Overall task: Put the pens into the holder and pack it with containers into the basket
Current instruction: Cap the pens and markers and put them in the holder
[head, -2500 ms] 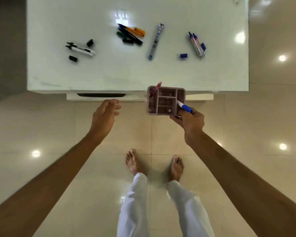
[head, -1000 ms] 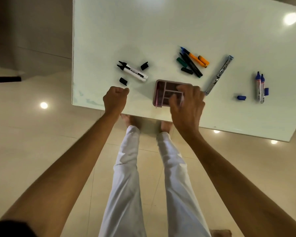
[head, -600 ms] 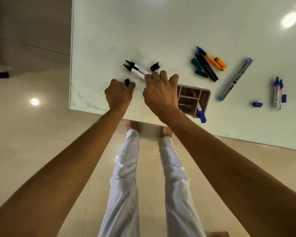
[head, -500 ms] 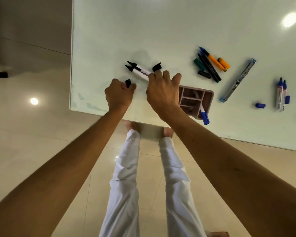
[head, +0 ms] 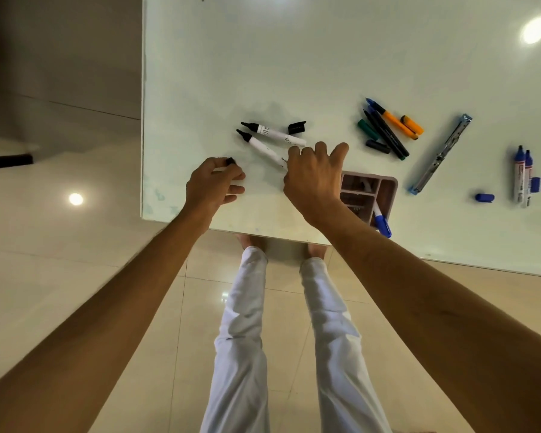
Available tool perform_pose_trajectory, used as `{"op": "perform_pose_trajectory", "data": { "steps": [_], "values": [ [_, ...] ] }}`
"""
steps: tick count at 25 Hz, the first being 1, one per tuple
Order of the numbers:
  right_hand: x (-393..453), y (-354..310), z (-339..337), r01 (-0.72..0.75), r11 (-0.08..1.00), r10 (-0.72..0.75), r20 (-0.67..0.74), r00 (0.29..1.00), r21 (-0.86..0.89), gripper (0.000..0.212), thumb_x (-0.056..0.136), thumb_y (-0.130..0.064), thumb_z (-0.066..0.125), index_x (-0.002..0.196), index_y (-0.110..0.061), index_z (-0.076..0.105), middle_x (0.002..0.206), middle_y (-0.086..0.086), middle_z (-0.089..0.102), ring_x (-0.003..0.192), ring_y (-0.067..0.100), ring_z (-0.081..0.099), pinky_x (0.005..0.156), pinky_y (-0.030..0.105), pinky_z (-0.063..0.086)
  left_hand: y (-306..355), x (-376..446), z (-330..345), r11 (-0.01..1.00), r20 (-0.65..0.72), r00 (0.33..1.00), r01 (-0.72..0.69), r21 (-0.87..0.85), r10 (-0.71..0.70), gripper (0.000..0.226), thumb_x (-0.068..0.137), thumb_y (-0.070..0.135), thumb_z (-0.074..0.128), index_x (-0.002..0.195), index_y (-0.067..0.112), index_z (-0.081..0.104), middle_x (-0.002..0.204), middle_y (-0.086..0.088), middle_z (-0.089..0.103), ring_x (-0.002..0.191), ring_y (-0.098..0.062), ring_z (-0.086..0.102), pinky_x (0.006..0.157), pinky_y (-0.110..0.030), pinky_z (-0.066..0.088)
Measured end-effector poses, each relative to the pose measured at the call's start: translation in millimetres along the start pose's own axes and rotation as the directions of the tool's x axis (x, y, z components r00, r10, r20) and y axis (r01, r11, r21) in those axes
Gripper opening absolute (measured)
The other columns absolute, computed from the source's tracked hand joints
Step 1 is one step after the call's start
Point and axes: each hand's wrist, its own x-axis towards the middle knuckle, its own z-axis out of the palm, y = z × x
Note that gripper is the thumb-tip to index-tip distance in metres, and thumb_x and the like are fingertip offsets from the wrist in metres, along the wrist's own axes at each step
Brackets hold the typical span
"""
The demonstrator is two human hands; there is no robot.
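L hand (head: 214, 182) pinching black cap (head: 230, 161) nr table (head: 200, 73) edge; R hand (head: 313, 173) w/ fingers curled on white marker (head: 264, 149).

The far half of the surface (head: 294, 51) lies open to a hand from any side. Nearer, two uncapped black markers (head: 269, 140) and a loose cap (head: 296, 127) block the left-centre. The holder (head: 384, 195) stands at the near edge. A marker cluster (head: 388, 129) and a metal pen (head: 441, 154) obstruct the right, with open lanes between them.
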Motion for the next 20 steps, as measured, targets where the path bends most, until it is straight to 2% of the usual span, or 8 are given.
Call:
{"op": "perform_pose_trajectory", "data": {
  "steps": [2,4,6,10,12,15,18,20],
  "values": [
    [2,-1,0,0.018,0.999,-0.017,-0.062,0.998,0.028,0.026,0.085,-0.026,0.067,0.108,-0.014,0.063,0.089,0.004,0.069,0.093,0.028,0.061,0.097,0.053,0.035,0,1,-2,0.999,-0.008,0.999,-0.032,-0.005,0.032,0.030,0.094,0.026,0.070,0.123,0.026,0.066,0.100,-0.002,0.083,0.089,-0.025,0.081,0.091,-0.040,0.065],
    [9,-7,1,0.083,0.996,-0.078,-0.119,0.990,0.037,0.028,0.087,-0.028,0.068,0.110,-0.014,0.063,0.093,0.004,0.071,0.094,0.028,0.063,0.097,0.052,0.035,1,3,-4,0.998,-0.014,0.998,-0.059,0.001,0.059,0.028,0.095,0.024,0.069,0.123,0.024,0.065,0.098,-0.004,0.083,0.089,-0.026,0.081,0.091,-0.041,0.065],
    [17,-14,2,0.135,0.991,-0.131,-0.115,0.985,0.025,0.028,0.088,-0.027,0.070,0.113,-0.014,0.065,0.095,0.004,0.071,0.092,0.027,0.065,0.097,0.050,0.038,2,6,-6,0.998,-0.005,0.998,-0.060,0.007,0.060,0.027,0.098,0.026,0.070,0.125,0.021,0.065,0.099,-0.003,0.083,0.088,-0.023,0.082,0.093,-0.041,0.064],
    [27,-24,-3,0.170,0.986,-0.169,-0.076,0.983,-0.002,0.015,0.085,-0.013,0.072,0.099,-0.014,0.065,0.080,0.001,0.068,0.079,0.025,0.064,0.094,0.047,0.041,1,7,-15,0.995,0.025,0.996,-0.089,-0.041,0.090,0.035,0.102,0.036,0.069,0.130,0.016,0.063,0.106,-0.004,0.082,0.091,-0.023,0.081,0.094,-0.039,0.063],
    [25,-22,-8,0.161,0.983,-0.155,-0.072,0.985,0.086,0.012,0.090,-0.015,0.064,0.102,-0.012,0.064,0.080,0.002,0.069,0.075,0.026,0.060,0.092,0.045,0.039,0,7,-19,0.991,-0.001,0.995,-0.099,-0.095,0.099,0.039,0.101,0.037,0.071,0.131,0.014,0.062,0.108,-0.004,0.082,0.094,-0.023,0.081,0.094,-0.038,0.063],
    [14,-16,-19,0.147,0.933,-0.117,-0.108,0.987,0.330,0.020,0.097,-0.023,0.056,0.111,-0.011,0.064,0.089,0.005,0.073,0.077,0.029,0.065,0.083,0.041,0.040,4,4,-19,0.962,-0.048,0.997,-0.078,-0.262,0.068,0.042,0.099,0.031,0.075,0.133,0.010,0.059,0.109,-0.006,0.081,0.098,-0.022,0.081,0.092,-0.034,0.063],
    [-9,-2,-28,0.130,0.844,-0.088,-0.103,0.991,0.521,0.019,0.099,-0.026,0.059,0.108,-0.013,0.070,0.095,0.005,0.076,0.081,0.030,0.069,0.076,0.038,0.051,12,1,-15,0.883,-0.034,0.999,-0.034,-0.468,0.020,0.038,0.097,0.021,0.077,0.128,0.010,0.057,0.112,-0.012,0.080,0.097,-0.022,0.081,0.093,-0.034,0.064],
    [-25,12,-30,0.116,0.805,-0.067,-0.105,0.992,0.582,0.018,0.099,-0.027,0.064,0.108,-0.015,0.074,0.096,0.005,0.076,0.080,0.029,0.069,0.071,0.038,0.056,16,0,-9,0.853,0.011,1.000,-0.014,-0.522,0.023,0.034,0.097,0.018,0.077,0.124,0.010,0.058,0.112,-0.015,0.080,0.097,-0.024,0.081,0.094,-0.036,0.063]
  ]
}}
